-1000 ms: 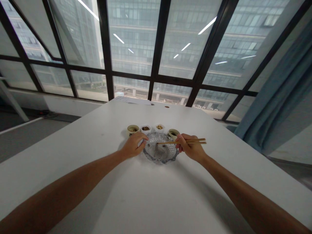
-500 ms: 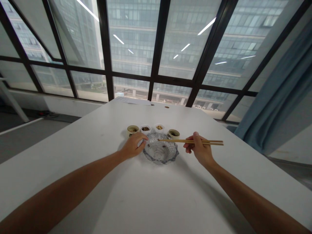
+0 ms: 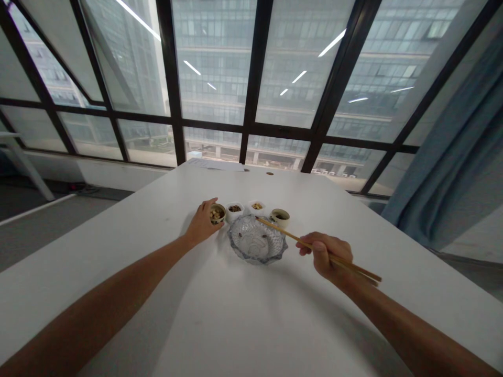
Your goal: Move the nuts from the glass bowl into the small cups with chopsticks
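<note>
My left hand [image 3: 199,225] is wrapped round a small pale yellow-green cup [image 3: 217,222] at the left of the group. The cup leans toward me, showing light brown pieces inside. My right hand [image 3: 327,252] grips a pair of wooden chopsticks [image 3: 290,234], which slant up to the left over a clear glass bowl [image 3: 257,256]. Their tips are near the bowl's far rim; whether they pinch anything is too small to tell. A couple of small dark bits lie in the bowl.
Behind the bowl stand a white dish [image 3: 234,215] of dark pieces, a white dish [image 3: 262,211] of yellowish pieces and a second pale cup [image 3: 280,222] with dark contents. Papers [image 3: 216,165] lie at the white table's [image 3: 251,314] far edge, by the windows.
My left hand has moved from the bowl's left rim to the left cup, grasping and tilting it. My right hand has lowered slightly, and the chopsticks have swung from level to slanting.
</note>
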`<act>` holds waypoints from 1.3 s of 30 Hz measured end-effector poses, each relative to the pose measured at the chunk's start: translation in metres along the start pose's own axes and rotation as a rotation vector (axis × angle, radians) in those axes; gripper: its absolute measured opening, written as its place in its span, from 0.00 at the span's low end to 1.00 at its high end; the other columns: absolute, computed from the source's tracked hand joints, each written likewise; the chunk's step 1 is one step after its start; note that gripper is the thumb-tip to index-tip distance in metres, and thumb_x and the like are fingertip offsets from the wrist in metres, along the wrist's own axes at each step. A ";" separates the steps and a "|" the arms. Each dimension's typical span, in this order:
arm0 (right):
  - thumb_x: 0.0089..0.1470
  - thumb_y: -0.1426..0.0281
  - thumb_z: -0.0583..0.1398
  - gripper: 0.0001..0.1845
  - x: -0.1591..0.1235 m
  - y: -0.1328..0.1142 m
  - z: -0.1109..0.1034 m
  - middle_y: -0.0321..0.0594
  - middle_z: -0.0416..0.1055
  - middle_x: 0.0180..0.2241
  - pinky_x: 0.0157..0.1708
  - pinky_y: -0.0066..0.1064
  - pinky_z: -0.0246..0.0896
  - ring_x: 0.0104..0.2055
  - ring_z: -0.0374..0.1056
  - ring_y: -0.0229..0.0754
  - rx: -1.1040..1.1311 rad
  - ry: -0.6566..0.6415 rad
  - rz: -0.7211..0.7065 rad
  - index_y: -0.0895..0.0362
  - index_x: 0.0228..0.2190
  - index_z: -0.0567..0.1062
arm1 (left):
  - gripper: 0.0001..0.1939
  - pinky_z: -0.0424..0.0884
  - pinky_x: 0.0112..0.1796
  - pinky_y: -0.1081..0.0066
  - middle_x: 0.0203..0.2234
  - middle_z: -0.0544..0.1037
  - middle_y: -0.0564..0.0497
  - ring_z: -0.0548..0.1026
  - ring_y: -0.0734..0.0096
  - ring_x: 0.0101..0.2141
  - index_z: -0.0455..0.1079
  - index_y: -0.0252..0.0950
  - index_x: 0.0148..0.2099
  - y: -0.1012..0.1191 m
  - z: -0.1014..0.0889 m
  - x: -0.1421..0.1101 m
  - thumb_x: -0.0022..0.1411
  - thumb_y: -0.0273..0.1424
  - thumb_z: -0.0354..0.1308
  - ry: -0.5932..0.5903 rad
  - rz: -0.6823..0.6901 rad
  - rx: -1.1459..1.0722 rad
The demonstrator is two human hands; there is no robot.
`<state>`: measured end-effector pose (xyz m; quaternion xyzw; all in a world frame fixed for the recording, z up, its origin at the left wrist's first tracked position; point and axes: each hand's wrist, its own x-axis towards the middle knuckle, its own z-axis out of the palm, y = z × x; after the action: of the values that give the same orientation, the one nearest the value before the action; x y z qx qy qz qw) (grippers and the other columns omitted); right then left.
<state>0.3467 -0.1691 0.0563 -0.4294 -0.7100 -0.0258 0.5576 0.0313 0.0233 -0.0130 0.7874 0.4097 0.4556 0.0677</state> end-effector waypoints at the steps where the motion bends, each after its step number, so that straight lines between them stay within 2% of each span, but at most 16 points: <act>1: 0.66 0.47 0.53 0.29 -0.001 -0.001 0.000 0.40 0.77 0.20 0.18 0.31 0.67 0.18 0.72 0.40 0.010 0.005 -0.005 0.53 0.26 0.79 | 0.41 0.67 0.60 0.51 0.57 0.70 0.40 0.70 0.52 0.58 0.58 0.38 0.65 0.001 0.000 -0.001 0.51 0.30 0.69 -0.001 0.014 0.003; 3: 0.67 0.48 0.53 0.29 0.001 -0.001 0.000 0.40 0.77 0.20 0.18 0.31 0.67 0.17 0.71 0.40 0.065 0.048 0.055 0.54 0.27 0.78 | 0.41 0.68 0.59 0.52 0.57 0.70 0.40 0.71 0.53 0.57 0.58 0.38 0.65 0.000 -0.001 -0.001 0.51 0.30 0.69 -0.006 -0.003 0.000; 7: 0.64 0.45 0.56 0.29 0.014 0.007 -0.003 0.41 0.75 0.19 0.14 0.30 0.64 0.14 0.68 0.39 0.225 0.172 0.246 0.56 0.27 0.75 | 0.41 0.73 0.54 0.54 0.53 0.74 0.40 0.76 0.55 0.51 0.60 0.36 0.63 -0.015 -0.004 0.012 0.50 0.38 0.71 -0.064 -0.148 -0.006; 10: 0.59 0.42 0.59 0.30 0.024 0.023 -0.010 0.41 0.74 0.17 0.11 0.29 0.59 0.13 0.66 0.39 0.338 0.271 0.349 0.57 0.26 0.74 | 0.44 0.72 0.54 0.51 0.54 0.75 0.37 0.75 0.48 0.53 0.63 0.35 0.61 -0.015 -0.006 0.033 0.45 0.46 0.73 -0.172 -0.236 0.058; 12: 0.57 0.41 0.61 0.31 0.027 0.036 -0.015 0.41 0.73 0.16 0.11 0.29 0.58 0.12 0.65 0.39 0.404 0.319 0.407 0.57 0.25 0.74 | 0.43 0.69 0.57 0.50 0.58 0.72 0.34 0.71 0.43 0.59 0.65 0.35 0.59 0.003 -0.002 0.049 0.47 0.51 0.71 -0.203 -0.222 0.099; 14: 0.55 0.41 0.62 0.31 0.027 0.049 -0.020 0.40 0.73 0.16 0.10 0.28 0.57 0.12 0.64 0.38 0.454 0.355 0.457 0.57 0.24 0.73 | 0.40 0.66 0.59 0.51 0.61 0.71 0.36 0.69 0.44 0.61 0.64 0.36 0.62 0.033 0.012 0.063 0.54 0.53 0.66 -0.257 -0.085 0.092; 17: 0.54 0.40 0.62 0.31 0.024 0.068 -0.024 0.39 0.72 0.15 0.09 0.27 0.55 0.11 0.64 0.38 0.477 0.372 0.488 0.56 0.24 0.72 | 0.39 0.62 0.61 0.48 0.58 0.74 0.37 0.71 0.45 0.60 0.61 0.38 0.65 0.090 0.046 0.077 0.58 0.52 0.63 -0.420 0.068 0.128; 20: 0.53 0.38 0.61 0.32 0.022 0.082 -0.029 0.38 0.71 0.15 0.09 0.27 0.54 0.11 0.63 0.38 0.474 0.366 0.485 0.56 0.24 0.72 | 0.41 0.52 0.64 0.42 0.58 0.74 0.37 0.67 0.45 0.63 0.56 0.38 0.67 0.134 0.081 0.084 0.59 0.51 0.62 -0.560 0.127 0.200; 22: 0.53 0.39 0.61 0.32 0.022 0.086 -0.032 0.38 0.71 0.15 0.09 0.27 0.54 0.10 0.63 0.38 0.474 0.381 0.488 0.56 0.24 0.71 | 0.41 0.48 0.65 0.42 0.57 0.75 0.37 0.68 0.46 0.62 0.55 0.37 0.68 0.151 0.097 0.087 0.59 0.49 0.61 -0.627 0.101 0.252; 25: 0.54 0.40 0.61 0.31 0.023 0.085 -0.037 0.39 0.71 0.15 0.09 0.28 0.54 0.11 0.63 0.38 0.458 0.417 0.483 0.56 0.23 0.72 | 0.39 0.49 0.65 0.43 0.54 0.78 0.39 0.72 0.47 0.60 0.54 0.38 0.67 0.160 0.106 0.089 0.59 0.45 0.62 -0.653 0.049 0.262; 31: 0.57 0.41 0.59 0.31 0.019 0.071 -0.042 0.40 0.73 0.16 0.12 0.29 0.58 0.13 0.65 0.38 0.238 0.312 0.348 0.56 0.24 0.74 | 0.42 0.62 0.59 0.48 0.50 0.81 0.43 0.77 0.45 0.54 0.57 0.39 0.65 0.162 0.100 0.086 0.50 0.37 0.70 -0.552 0.103 0.128; 36: 0.60 0.40 0.55 0.33 0.014 0.071 -0.040 0.39 0.73 0.17 0.13 0.29 0.58 0.13 0.65 0.38 0.153 0.285 0.311 0.56 0.24 0.75 | 0.42 0.66 0.56 0.51 0.49 0.82 0.44 0.78 0.46 0.52 0.58 0.41 0.65 0.164 0.098 0.084 0.50 0.35 0.71 -0.542 0.140 0.123; 39: 0.62 0.42 0.55 0.31 0.015 0.072 -0.042 0.39 0.73 0.17 0.17 0.30 0.61 0.16 0.67 0.39 -0.029 0.067 0.254 0.55 0.23 0.76 | 0.41 0.68 0.55 0.52 0.50 0.81 0.43 0.78 0.46 0.53 0.58 0.39 0.65 0.162 0.099 0.084 0.52 0.37 0.70 -0.552 0.122 0.138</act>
<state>0.4251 -0.1363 0.0528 -0.5227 -0.6303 0.0202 0.5736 0.2238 0.0031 0.0637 0.9076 0.3575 0.1985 0.0955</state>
